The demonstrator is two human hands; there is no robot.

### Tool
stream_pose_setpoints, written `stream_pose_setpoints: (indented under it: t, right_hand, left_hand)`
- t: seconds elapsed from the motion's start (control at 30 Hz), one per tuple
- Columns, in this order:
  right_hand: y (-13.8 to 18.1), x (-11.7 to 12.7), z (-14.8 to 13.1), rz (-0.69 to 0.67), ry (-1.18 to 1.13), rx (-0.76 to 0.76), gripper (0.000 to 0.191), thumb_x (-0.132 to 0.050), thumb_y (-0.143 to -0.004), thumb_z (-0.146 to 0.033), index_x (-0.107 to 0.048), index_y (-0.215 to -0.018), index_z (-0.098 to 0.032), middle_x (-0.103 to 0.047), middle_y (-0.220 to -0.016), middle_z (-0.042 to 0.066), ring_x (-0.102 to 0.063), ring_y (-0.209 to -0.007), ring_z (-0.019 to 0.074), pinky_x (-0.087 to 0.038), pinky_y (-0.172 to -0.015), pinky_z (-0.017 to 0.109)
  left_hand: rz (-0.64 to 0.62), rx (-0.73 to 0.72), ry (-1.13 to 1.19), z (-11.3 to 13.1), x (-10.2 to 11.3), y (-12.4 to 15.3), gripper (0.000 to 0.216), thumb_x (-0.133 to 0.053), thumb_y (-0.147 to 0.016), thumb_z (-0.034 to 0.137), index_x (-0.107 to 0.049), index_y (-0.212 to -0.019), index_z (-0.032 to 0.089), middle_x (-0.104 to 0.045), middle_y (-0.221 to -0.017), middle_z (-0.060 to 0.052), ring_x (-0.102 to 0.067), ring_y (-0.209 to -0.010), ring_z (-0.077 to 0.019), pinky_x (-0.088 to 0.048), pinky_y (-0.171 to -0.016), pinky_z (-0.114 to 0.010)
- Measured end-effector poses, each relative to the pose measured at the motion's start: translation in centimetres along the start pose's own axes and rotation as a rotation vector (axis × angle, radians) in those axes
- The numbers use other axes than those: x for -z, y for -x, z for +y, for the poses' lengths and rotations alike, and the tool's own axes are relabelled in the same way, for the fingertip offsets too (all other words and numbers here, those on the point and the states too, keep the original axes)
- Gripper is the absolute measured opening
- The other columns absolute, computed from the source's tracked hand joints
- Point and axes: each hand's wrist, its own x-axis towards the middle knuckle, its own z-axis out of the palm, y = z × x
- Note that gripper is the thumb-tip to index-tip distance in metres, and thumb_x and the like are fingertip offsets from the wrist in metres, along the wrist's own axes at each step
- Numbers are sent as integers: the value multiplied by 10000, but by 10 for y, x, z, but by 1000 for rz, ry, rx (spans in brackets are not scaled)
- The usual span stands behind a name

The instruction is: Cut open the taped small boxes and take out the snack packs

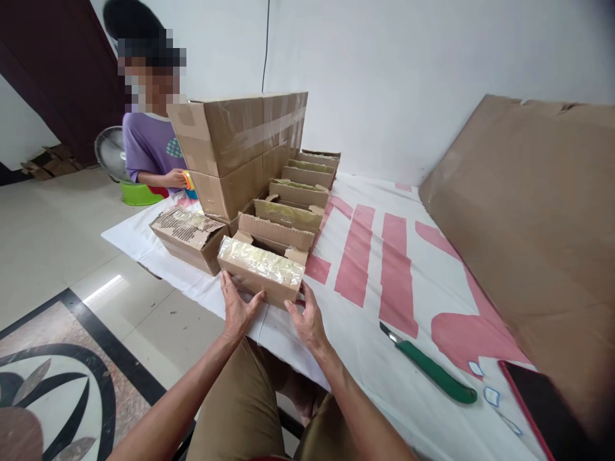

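Observation:
A small cardboard box [262, 271] with a taped, shiny top sits at the near edge of a white and pink printed sheet [375, 301]. My left hand [236, 309] presses its front left side with fingers spread. My right hand [307, 318] touches its front right corner, fingers around the edge. Both hands grip the box between them. Behind it stands a row of several similar open boxes [298, 192].
A green-handled knife [432, 371] lies on the sheet to the right. A large flat cardboard sheet [528, 224] leans at the right. Two big stacked cartons [240, 147] and a torn box [189, 235] stand left. A person in purple [148, 150] sits behind. A dark phone [542, 410] lies near.

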Motion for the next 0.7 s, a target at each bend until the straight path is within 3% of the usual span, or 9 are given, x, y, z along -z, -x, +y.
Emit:
stream_pose_setpoints:
  t: [0.23, 0.37, 0.7]
  right_hand:
    - [-64, 12, 25, 8, -5, 9, 664, -657, -900, -453, -545, -1501, -193, -660, -1414, 159, -642, -1286, 311, -553, -1060, 493]
    - [-98, 17, 42, 1, -21, 19, 695, -647, -897, -466, -524, -1510, -161, -670, -1388, 185, -682, -1220, 310, -552, -1057, 512]
    - [-159, 15, 82, 128, -12, 3, 682, -621, -911, -522, -536, -1496, -182, -632, -1444, 183, -662, -1254, 306, -530, -1104, 495]
  left_hand:
    - [-4, 14, -31, 9, -51, -48, 1272, -848, -708, 563, -149, -1649, 70, -63, -1751, -303, 43, -1658, -411, -58, -1345, -575]
    - [8, 9, -53, 12, -80, -72, 1263, -849, -714, 520, -143, -1643, 38, -63, -1745, -323, 32, -1660, -400, -86, -1347, -547]
    - [26, -6, -53, 5, -139, -127, 1236, -862, -719, 461, -144, -1658, 99, -54, -1762, -292, 12, -1666, -367, -120, -1338, -548]
